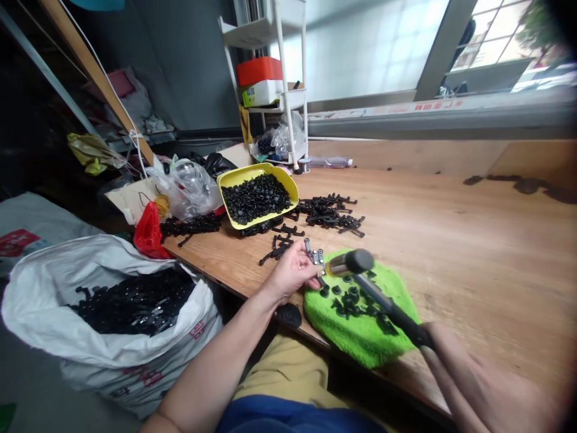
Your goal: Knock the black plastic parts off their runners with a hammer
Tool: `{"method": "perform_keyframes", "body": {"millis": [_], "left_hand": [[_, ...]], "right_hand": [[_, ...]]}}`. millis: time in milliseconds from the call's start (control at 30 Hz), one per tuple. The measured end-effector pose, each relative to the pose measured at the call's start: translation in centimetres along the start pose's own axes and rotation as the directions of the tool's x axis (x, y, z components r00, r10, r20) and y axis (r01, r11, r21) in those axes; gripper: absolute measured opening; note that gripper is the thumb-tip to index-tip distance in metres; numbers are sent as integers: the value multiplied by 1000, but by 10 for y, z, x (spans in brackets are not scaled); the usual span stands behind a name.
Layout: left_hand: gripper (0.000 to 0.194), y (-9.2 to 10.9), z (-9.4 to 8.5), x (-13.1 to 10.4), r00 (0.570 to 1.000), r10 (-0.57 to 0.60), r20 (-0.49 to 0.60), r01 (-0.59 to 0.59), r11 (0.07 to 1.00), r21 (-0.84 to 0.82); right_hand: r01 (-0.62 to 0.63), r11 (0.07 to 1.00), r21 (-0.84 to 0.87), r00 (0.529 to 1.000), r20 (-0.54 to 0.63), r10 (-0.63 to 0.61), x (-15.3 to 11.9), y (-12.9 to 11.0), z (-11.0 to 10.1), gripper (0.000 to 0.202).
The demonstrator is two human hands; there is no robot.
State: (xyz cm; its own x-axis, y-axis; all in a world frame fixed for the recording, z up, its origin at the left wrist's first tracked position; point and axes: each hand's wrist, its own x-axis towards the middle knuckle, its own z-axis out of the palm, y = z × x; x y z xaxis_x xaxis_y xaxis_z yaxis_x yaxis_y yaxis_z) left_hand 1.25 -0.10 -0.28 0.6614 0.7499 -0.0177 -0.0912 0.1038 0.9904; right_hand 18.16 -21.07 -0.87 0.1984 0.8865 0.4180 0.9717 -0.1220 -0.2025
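Hammer (384,302) was in the right hand (469,370), whose fingers seemed wrapped round its handle; this hand was blurred, so how tight it held I could not tell. The left hand (294,272) had thumb and fingers nearly closed on a small black bracket (316,261), at the left side of the green cloth (367,346), near the front edge of the table (455,240). The hammer's yellow end (334,265) was just beside the bracket; whether they touched was not clear. In my judgement, good work asked for the bracket to be firm and level, because the cloth could soften a blow. Fingertips were better placed away from the yellow end. Short, straight taps, clear of the loose black pieces (354,300), seemed safer than one strong hit.
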Motion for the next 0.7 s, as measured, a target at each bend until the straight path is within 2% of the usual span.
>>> {"method": "perform_keyframes", "body": {"millis": [167,300,367,567,700], "left_hand": [[45,-4,-2,0,1000,14,-16,-14,999,-30],[46,-7,-3,1,1000,22,-16,-23,998,-57],[46,-8,-4,0,1000,21,-13,-22,998,-63],[45,-7,-4,0,1000,17,-16,-18,998,-65],[45,-6,-3,-1,1000,15,-24,-17,997,-79]], "right_hand": [[42,999,-18,998,49,-41,6,-3,-1,31],[250,968,-20,967,53,-249,10,0,-5,26],[294,954,-51,956,20,-293,11,1,-8,26],[332,940,-83,943,22,-331,11,-2,-11,24],[290,957,-21,957,32,-289,16,-6,-12,21]]}}
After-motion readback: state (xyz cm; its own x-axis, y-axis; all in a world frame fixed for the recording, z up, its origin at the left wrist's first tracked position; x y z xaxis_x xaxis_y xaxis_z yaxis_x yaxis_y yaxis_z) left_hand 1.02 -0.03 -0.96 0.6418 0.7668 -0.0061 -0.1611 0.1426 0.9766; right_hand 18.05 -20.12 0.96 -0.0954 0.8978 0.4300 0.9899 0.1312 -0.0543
